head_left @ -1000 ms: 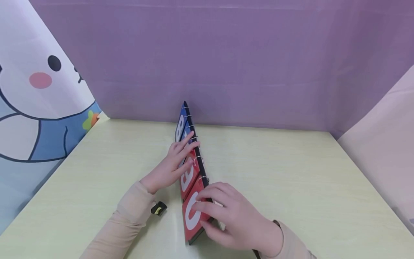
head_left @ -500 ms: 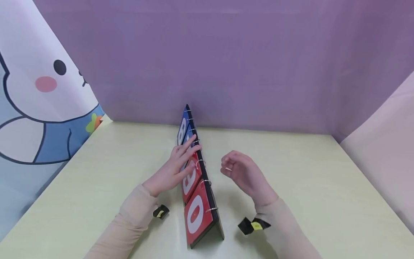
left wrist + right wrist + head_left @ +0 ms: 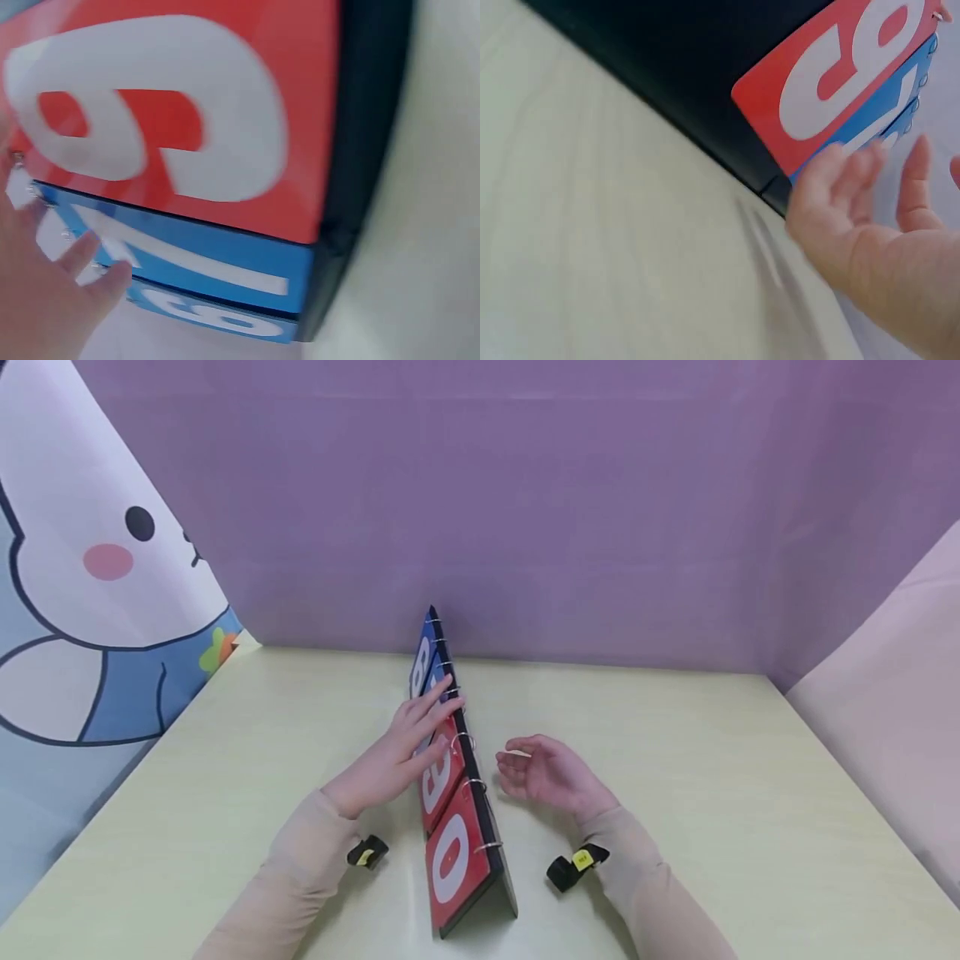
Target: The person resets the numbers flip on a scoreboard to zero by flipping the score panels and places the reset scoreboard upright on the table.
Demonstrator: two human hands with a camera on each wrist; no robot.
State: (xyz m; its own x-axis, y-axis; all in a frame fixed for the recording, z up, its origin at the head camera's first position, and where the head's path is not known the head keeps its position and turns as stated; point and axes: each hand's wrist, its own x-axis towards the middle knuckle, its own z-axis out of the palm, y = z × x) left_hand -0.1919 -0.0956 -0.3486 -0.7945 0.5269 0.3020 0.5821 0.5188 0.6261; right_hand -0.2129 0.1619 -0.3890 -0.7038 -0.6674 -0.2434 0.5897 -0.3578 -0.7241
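A tent-shaped flip scoreboard (image 3: 482,852) stands on the table, its ridge running away from me. Red cards (image 3: 480,860) hang from metal rings at the near end, with blue cards (image 3: 431,628) beyond them. The nearest red card shows a white 0. My left hand (image 3: 390,760) rests spread on the left face, its fingertips at the ridge. The left wrist view has a red card (image 3: 307,150) and blue cards close up beside that hand. My right hand (image 3: 551,777) hovers right of the board with loosely curled fingers, holding nothing; in its wrist view the board's back panel (image 3: 652,52) is black.
The pale wooden table (image 3: 675,735) extends on both sides of the scoreboard. A purple cloth (image 3: 525,510) hangs behind it, and a cartoon-printed cloth (image 3: 120,693) covers the left side. Black straps with yellow labels (image 3: 582,860) hang at both wrists.
My right hand has left the nearest red card and moved to the right side of the board, then sunk slightly and come nearer the board. My left hand has stayed in place.
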